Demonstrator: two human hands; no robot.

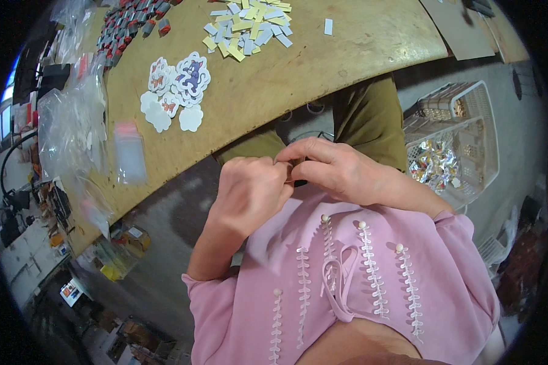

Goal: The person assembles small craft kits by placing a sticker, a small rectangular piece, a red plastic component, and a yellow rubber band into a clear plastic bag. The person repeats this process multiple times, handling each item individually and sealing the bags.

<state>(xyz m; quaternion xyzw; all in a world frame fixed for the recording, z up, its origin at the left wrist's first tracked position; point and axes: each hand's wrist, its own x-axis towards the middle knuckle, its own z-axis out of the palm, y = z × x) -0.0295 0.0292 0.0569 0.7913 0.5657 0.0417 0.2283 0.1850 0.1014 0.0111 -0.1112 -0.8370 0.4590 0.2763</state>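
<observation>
Hands, left [249, 191] and right [344, 173]: at the centre of the frame, above the lap; fingers curled inward, tips drawn together. Dark sliver [296, 163] between the fingertips, too small and hidden to tell as object or gap; firm hold on anything likewise impossible to tell.

Counter [347, 61]: across the top, yellowish-tan, smooth, scuffed, with a worn dark edge.

Card cutouts [192, 79]: upper left of centre; loose overlapping heap, scalloped outlines, some with printed cartoon animals, others plain white.

Slips [249, 27]: top centre; flat narrow rectangles, pale yellow and bluish white, heaped, with one apart to the right.

Cylinders [131, 24]: upper left; short, grey and red, massed.

Flat bag [129, 158]: left of centre; translucent plastic, pink band at the top.

Plastic film [64, 131]: left side; clear, crumpled, glossy.

Basket [486, 158]: right side; white perforated plastic, with shiny crinkled packets [435, 164] inside.
</observation>
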